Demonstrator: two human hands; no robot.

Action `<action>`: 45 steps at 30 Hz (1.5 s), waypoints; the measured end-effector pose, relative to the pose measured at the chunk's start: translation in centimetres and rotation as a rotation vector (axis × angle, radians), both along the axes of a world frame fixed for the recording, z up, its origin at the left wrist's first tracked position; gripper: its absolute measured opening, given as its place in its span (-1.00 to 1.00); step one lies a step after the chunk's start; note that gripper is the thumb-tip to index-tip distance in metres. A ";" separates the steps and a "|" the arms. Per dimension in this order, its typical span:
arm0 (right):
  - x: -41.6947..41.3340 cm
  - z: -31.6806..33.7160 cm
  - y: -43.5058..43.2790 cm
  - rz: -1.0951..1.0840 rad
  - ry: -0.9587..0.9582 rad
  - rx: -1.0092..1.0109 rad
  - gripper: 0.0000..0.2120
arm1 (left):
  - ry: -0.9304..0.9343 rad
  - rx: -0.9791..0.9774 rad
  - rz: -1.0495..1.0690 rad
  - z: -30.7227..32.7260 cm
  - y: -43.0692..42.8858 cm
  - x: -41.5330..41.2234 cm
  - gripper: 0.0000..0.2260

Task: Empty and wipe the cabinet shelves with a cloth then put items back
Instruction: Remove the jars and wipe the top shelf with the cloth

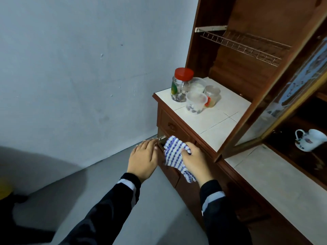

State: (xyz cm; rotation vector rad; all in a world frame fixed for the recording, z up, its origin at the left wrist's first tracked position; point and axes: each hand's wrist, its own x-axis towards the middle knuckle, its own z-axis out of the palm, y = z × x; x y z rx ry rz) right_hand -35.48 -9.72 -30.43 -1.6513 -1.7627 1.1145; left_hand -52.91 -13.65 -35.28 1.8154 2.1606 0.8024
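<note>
Your right hand (194, 160) is clutching the checked cloth (174, 152), left hand (143, 160) lies flat, holding nothing, against the cabinet (187, 190) corner by a drawer (161, 139) that's cracked open. Shelves sit up and right of both hands, so right's nearer. On the counter (221, 121): red-lidded jar (181, 85) nearly empty, clear tub (196, 102) with dark bits.

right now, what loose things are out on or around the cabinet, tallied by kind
jars: 2, the red-lidded jar and the small jar
clear tubs: 2, the front tub and the back tub
mugs: 1, the mug
cloths: 1, the checked cloth gripped in the right hand
total: 6
</note>
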 end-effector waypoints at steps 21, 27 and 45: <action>-0.9 -0.4 20.8 -0.292 -0.009 0.105 -0.78 | -0.144 0.030 -0.320 0.9 25.0 -1.0 -0.53; 0.1 -0.6 23.8 -0.416 -0.037 0.129 -0.86 | -0.268 0.052 -0.493 0.8 30.5 0.0 -0.61; 2.5 -1.4 26.2 -1.064 0.116 0.040 -0.73 | 0.166 -0.042 -1.001 0.4 44.8 3.7 -0.34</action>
